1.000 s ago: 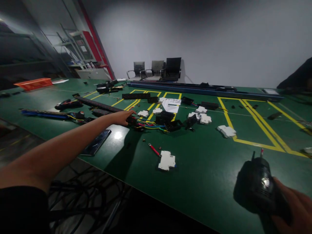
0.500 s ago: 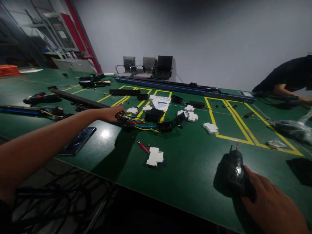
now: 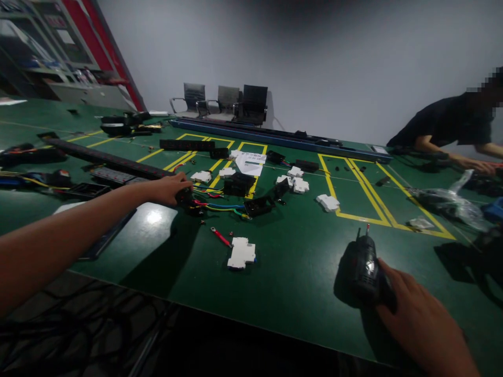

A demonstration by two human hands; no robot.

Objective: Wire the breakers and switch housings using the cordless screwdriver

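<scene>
My left hand reaches over the table with its fingers closed on a small black wired part. Red, blue and yellow-green wires run from that part to a black open housing. In my right hand, low on the right, is a black cordless screwdriver, its bit pointing away from me. A white circuit breaker lies between my hands, with a short red cable with a metal lug touching or close beside it.
Several more white breakers and a paper sheet lie on the green table. A long black strip reaches toward my left hand; a dark-screened device is under my forearm. A co-worker works at the right.
The view has turned slightly right, so the table's things sit further left. The black part under my left hand shows more clearly. My right hand keeps its hold on the screwdriver.
</scene>
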